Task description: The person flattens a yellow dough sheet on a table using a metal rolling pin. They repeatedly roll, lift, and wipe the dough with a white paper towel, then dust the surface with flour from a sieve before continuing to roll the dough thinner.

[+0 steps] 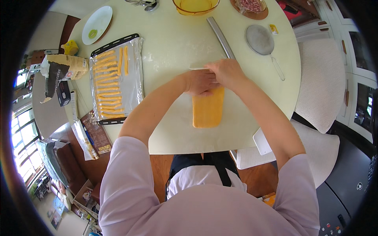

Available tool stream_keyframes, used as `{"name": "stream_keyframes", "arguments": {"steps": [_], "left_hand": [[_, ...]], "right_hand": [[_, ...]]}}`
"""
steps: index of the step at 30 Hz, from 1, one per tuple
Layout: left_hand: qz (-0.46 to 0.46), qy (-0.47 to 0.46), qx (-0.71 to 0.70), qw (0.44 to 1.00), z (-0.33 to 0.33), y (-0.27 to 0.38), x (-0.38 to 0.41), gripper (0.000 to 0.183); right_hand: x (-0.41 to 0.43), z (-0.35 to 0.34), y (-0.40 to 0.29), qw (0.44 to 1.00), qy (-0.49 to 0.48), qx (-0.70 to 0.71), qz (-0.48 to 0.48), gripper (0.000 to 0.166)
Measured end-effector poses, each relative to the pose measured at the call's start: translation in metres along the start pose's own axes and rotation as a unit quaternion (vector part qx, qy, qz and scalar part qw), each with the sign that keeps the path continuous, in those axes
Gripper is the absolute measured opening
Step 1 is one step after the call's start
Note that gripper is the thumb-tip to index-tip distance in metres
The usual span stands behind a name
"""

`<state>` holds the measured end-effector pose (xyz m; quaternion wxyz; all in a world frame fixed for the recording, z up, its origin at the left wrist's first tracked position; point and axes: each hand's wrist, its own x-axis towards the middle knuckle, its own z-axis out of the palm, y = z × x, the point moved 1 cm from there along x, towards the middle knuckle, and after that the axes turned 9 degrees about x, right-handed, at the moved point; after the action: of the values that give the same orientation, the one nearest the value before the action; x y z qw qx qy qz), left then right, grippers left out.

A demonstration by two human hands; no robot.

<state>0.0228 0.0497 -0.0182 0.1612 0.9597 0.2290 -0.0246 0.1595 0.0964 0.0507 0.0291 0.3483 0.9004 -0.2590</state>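
Observation:
A flat slab of orange-yellow dough [208, 110] lies on the pale table before me. My left hand [202, 82] rests on the dough's far end, its fingers pointing right. My right hand [226, 72] is bent over beside it, fingertips touching or nearly touching the left hand. A thin white edge, perhaps of a scraper [198, 68], shows just beyond the hands; which hand holds it is hidden. A metal rolling pin [221, 38] lies beyond my right hand. To the left, twisted dough strips [108, 88] lie on a foil-lined baking tray [131, 88].
A fine-mesh strainer [260, 39] lies at right. Along the far side stand a yellow glass bowl [196, 6], a bowl of pinkish filling [251, 5] and a white plate [97, 25]. An opened paper bag [78, 67] stands left; chairs [320, 85] are at right.

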Motion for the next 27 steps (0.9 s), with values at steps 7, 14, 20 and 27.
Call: {"name": "stream_keyframes", "arguments": {"steps": [7,14,20,27], "left_hand": [[0.006,-0.117,-0.002,0.993,-0.012,0.001,0.006,0.052],[-0.229,0.125,-0.048,0.964,-0.006,0.036,-0.044,0.053],[-0.460,0.394,-0.186,0.774,0.028,0.077,-0.015,0.056],[-0.438,0.498,-0.594,0.456,0.008,0.090,-0.022,0.056]], "right_hand": [[-0.001,0.004,-0.006,1.000,-0.014,0.023,-0.016,0.021],[-0.057,-0.016,-0.010,0.963,0.203,0.077,0.161,0.017],[-0.073,0.032,-0.018,0.952,0.199,0.050,0.226,0.024],[-0.083,0.047,-0.011,0.938,0.215,0.137,0.234,0.020]]}}
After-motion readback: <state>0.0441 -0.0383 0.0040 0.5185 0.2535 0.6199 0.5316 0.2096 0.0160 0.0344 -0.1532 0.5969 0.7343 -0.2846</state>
